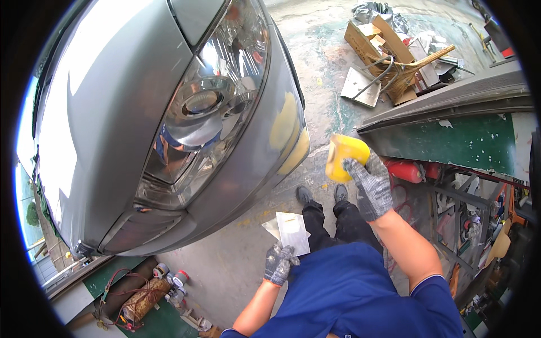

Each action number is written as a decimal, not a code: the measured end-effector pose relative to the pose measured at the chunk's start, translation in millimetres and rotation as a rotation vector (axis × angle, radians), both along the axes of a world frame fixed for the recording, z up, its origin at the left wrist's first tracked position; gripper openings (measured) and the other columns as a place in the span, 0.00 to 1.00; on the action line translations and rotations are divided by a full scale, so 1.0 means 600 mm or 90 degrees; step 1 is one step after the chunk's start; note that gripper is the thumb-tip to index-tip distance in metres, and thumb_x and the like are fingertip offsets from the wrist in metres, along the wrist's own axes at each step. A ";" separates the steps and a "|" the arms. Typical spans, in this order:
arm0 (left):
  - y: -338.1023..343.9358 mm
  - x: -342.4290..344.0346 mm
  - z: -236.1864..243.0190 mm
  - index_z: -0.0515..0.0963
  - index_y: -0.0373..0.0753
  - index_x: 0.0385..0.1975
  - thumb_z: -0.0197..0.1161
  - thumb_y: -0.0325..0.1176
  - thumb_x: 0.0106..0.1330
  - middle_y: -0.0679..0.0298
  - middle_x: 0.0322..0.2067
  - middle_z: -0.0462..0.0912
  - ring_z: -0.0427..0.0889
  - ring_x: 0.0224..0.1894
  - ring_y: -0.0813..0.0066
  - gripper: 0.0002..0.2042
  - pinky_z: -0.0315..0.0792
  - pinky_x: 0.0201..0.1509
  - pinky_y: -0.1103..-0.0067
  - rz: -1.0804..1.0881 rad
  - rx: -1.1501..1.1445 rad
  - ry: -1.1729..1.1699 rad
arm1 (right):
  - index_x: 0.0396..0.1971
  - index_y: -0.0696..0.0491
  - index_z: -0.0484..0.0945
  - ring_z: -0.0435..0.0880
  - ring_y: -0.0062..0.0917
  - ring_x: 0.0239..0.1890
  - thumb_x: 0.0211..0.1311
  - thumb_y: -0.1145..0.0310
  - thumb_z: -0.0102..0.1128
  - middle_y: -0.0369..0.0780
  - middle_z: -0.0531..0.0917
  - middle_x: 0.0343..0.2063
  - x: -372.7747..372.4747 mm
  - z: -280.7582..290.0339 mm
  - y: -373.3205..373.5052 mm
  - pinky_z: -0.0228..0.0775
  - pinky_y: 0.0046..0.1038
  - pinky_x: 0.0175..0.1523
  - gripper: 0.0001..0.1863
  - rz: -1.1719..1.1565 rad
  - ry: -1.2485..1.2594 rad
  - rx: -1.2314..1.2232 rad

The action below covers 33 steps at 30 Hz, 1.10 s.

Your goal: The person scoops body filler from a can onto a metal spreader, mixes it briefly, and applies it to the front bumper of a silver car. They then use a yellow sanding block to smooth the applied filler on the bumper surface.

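My right hand (372,188), in a grey knit glove, is raised at the right of centre, its fingers wrapped round a yellow sanding block (350,153) with a pale face on its left side. Lower down, the gloved left hand (279,263) pinches thin, pale sandpaper sheets (293,232), fanned slightly apart, in front of my legs. On the left a grey car's bumper (248,152) curves round below the headlight (205,107). Yellowish filler patches (284,127) show on the bumper's corner, left of the sanding block and apart from it.
Cardboard boxes, a broom (406,76) and bagged rubbish lie on the floor at the far right. A green-sided bench (451,146) stands at right, above a red cylinder (404,170) and a cluttered metal rack. Cans and a rusty cylinder (145,299) with hoses sit at lower left.
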<state>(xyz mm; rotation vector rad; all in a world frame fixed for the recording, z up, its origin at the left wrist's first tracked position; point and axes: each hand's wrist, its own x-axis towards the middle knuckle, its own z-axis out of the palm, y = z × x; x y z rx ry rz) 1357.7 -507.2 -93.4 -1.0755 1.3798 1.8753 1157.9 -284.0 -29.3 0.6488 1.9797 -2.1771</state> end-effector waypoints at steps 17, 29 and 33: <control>-0.001 -0.011 -0.033 0.76 0.28 0.45 0.53 0.25 0.64 0.60 0.22 0.80 0.77 0.18 0.74 0.12 0.72 0.23 0.80 0.018 -0.030 -0.122 | 0.52 0.57 0.79 0.83 0.33 0.50 0.60 0.81 0.61 0.45 0.83 0.48 -0.174 -0.045 -0.067 0.74 0.29 0.54 0.19 0.180 0.432 0.361; 0.013 -0.029 -0.049 0.76 0.28 0.45 0.53 0.24 0.63 0.59 0.23 0.80 0.77 0.17 0.74 0.12 0.72 0.23 0.79 0.056 -0.012 -0.136 | 0.51 0.51 0.81 0.81 0.42 0.44 0.50 0.80 0.63 0.46 0.83 0.43 -0.193 -0.034 -0.078 0.73 0.36 0.48 0.24 0.206 0.501 0.451; 0.020 -0.045 -0.043 0.76 0.29 0.44 0.53 0.24 0.62 0.61 0.20 0.79 0.76 0.16 0.74 0.12 0.71 0.23 0.80 0.084 -0.011 -0.159 | 0.51 0.53 0.81 0.82 0.39 0.43 0.44 0.80 0.63 0.44 0.83 0.43 -0.157 -0.050 -0.088 0.72 0.37 0.46 0.27 0.256 0.513 0.404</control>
